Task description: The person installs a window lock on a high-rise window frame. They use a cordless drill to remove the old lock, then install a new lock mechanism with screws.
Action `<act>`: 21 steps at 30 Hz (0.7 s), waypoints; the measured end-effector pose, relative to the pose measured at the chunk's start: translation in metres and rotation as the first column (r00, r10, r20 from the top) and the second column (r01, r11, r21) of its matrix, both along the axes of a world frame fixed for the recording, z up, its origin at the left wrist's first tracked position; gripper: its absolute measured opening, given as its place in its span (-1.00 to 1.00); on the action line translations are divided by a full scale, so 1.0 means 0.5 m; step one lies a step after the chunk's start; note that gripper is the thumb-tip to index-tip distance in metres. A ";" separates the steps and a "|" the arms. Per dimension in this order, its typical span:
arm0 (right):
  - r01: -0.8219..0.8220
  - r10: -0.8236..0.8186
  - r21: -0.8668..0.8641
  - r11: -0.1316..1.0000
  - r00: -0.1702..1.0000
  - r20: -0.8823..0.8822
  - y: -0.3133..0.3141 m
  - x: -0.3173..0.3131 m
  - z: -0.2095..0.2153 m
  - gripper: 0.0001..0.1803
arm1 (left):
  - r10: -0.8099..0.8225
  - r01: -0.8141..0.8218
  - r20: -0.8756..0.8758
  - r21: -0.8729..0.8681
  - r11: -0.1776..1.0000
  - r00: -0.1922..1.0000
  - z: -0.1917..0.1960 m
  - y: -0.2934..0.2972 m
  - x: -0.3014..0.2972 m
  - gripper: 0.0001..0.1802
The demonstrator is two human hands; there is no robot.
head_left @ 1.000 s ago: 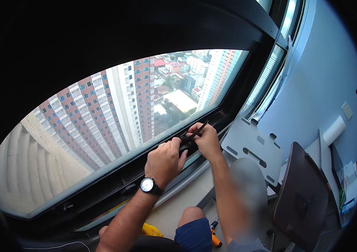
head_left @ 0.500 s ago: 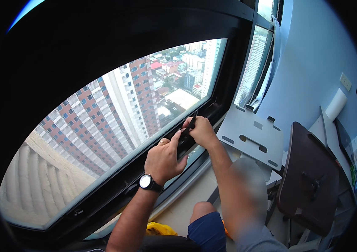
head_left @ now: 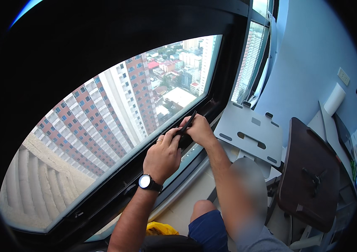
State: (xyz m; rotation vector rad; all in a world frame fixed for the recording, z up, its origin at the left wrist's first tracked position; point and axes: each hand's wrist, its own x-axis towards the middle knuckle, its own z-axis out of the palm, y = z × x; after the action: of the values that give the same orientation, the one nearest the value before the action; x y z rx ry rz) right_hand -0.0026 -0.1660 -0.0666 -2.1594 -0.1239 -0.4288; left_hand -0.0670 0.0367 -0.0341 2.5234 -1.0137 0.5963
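Note:
Both hands meet at the black window frame (head_left: 115,187), above its lower rail. Between the fingers slants a slim black strip-like thing (head_left: 192,119), its upper end sticking out past my right hand; its exact kind does not show. My right hand (head_left: 198,129) is closed round it. My left hand (head_left: 161,158), with a ring and a round-faced dark watch (head_left: 145,181), has its fingertips bent onto the lower end of the same thing. Fingers hide most of that lower end.
To the right stands a silver laptop stand (head_left: 245,124). Beyond it is a dark brown tilted board (head_left: 298,168) with a small black tripod-like item (head_left: 315,179). A yellow bag (head_left: 161,229) lies low by my knee. Tall buildings show through the glass.
My left hand's fingers have curled in closer onto the black strip-like thing. The right hand keeps its hold. The whole view has shifted slightly.

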 end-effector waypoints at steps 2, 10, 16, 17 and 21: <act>0.016 -0.016 -0.032 0.999 1.000 0.003 0.004 -0.005 0.005 -0.91 | -0.009 0.009 -0.008 -0.011 1.000 1.000 0.000 0.001 0.000 -0.53; 0.078 -0.077 -0.026 0.997 0.996 0.043 0.026 -0.029 0.006 -0.91 | 0.010 -0.012 -0.040 -0.044 0.999 0.999 -0.005 -0.005 0.004 -0.57; 0.120 -0.112 -0.083 0.989 0.990 0.089 0.035 -0.049 0.023 -0.88 | 0.047 -0.049 -0.059 -0.036 0.998 0.997 -0.001 -0.011 -0.001 -0.57; 0.153 -0.149 -0.126 0.980 0.988 0.038 0.041 -0.059 0.035 -0.88 | 0.051 -0.052 -0.045 -0.031 0.998 0.998 0.001 -0.013 -0.002 -0.57; 0.219 -0.221 0.056 0.974 0.867 0.446 0.074 -0.204 0.027 -0.71 | 0.074 -0.074 -0.046 -0.012 0.997 0.996 0.006 -0.017 -0.004 -0.59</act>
State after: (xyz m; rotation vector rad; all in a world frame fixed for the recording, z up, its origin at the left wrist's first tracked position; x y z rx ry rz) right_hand -0.1045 -0.1292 -0.0532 -2.0408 -0.1331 -1.0616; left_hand -0.0688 0.0283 -0.0311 2.5604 -0.9009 0.5621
